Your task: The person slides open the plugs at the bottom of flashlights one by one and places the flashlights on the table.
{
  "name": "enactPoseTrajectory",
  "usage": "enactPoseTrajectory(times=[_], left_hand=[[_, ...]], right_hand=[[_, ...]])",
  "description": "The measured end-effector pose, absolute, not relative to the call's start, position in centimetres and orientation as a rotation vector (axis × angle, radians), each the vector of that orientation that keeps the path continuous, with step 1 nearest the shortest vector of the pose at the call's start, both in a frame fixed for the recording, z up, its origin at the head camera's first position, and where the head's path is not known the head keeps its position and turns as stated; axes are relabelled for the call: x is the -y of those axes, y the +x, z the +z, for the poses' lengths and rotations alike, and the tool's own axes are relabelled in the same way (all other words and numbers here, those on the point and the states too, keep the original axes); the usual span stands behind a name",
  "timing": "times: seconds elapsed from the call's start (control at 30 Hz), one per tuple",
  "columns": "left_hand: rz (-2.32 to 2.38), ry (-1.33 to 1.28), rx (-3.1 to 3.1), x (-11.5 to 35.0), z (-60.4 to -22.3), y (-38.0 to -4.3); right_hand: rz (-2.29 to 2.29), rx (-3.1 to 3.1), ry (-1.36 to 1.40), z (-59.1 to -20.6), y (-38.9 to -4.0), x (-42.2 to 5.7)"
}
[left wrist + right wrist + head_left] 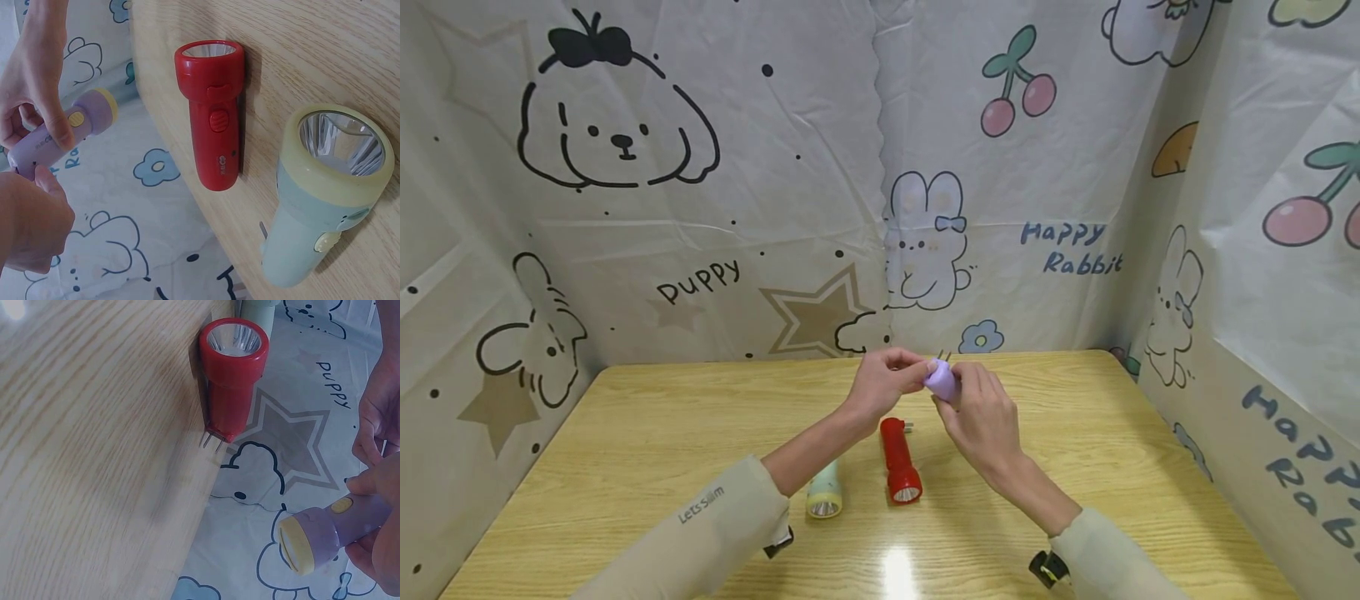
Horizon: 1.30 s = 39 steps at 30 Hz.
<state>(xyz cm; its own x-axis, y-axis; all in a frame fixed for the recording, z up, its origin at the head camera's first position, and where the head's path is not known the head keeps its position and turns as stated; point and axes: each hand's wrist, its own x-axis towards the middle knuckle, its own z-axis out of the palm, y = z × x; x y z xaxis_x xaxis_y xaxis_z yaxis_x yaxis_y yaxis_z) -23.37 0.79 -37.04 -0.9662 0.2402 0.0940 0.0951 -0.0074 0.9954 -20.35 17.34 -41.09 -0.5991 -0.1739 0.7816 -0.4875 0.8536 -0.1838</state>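
A purple flashlight (942,382) with a yellow lens ring and a yellow switch is held up above the far part of the table. My right hand (983,417) grips its body, the thumb lying near the switch in the right wrist view. With curled fingers my left hand (883,385) pinches the tail end, where two metal plug prongs stick out in the head view. On the table lie a red flashlight (215,125) with its prongs folded out and a light green flashlight (297,231) with a yellow head. My left forearm partly hides the green one in the head view.
The wooden table (700,417) carries the two lying flashlights near its middle, below my hands. A printed cloth (820,167) with cartoon animals hangs behind the table and along both sides.
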Motion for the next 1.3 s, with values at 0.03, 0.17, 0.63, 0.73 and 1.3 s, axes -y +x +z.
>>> enactPoseTrajectory(times=[0.03,0.17,0.63,0.73,1.3], left_hand=[[2.129,0.360,-2.138,-0.79,-37.02,-23.35],[2.123,0.348,-2.148,-0.75,-36.95,-23.28],[2.133,0.334,-2.150,-0.64,-36.94,-23.30],[2.133,0.328,-2.148,-0.63,-37.06,-23.35],[2.122,0.266,-2.140,-0.53,-37.49,-23.50]], right_hand=[[0.486,2.202,0.477,-41.09,-20.36,-17.33],[0.483,2.209,0.478,-41.06,-20.35,-17.26],[0.469,2.218,0.489,-41.05,-20.35,-17.07],[0.464,2.216,0.492,-41.06,-20.37,-17.10],[0.436,2.227,0.494,-41.28,-20.69,-17.21]])
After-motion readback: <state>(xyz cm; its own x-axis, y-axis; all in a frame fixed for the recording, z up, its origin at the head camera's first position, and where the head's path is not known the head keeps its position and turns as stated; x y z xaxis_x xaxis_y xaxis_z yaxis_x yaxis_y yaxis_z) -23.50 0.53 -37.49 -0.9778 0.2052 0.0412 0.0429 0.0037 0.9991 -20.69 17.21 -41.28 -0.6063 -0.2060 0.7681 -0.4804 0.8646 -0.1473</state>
